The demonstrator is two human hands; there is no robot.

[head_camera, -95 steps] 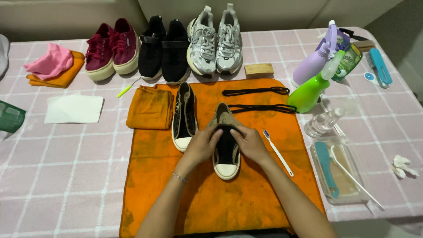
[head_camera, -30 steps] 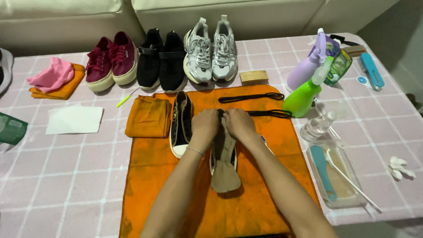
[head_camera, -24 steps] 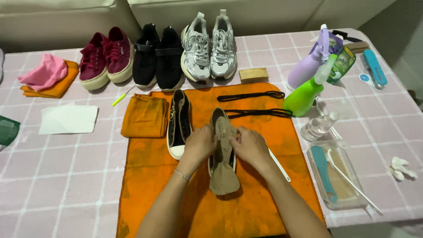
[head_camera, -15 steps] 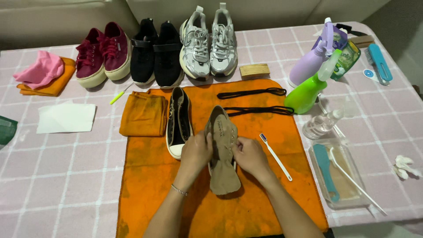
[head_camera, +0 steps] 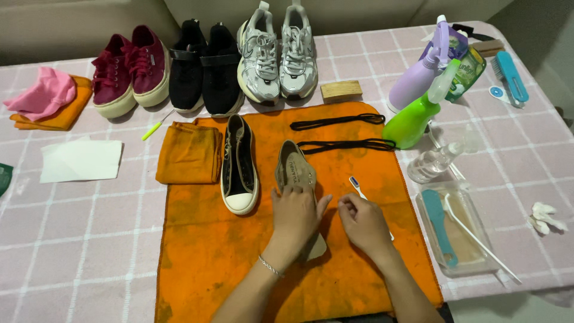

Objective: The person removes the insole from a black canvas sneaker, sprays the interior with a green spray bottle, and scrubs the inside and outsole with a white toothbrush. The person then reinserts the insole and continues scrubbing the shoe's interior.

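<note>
Your left hand presses flat, fingers spread, on a tan insole lying mid-orange cloth on a pink checked table, while your right hand, fingers curled, touches a toothbrush just right.

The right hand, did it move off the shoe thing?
Yes. The right hand left the tan insole, going right, and now rests over the white toothbrush on the orange towel. The left hand presses the insole.
</note>
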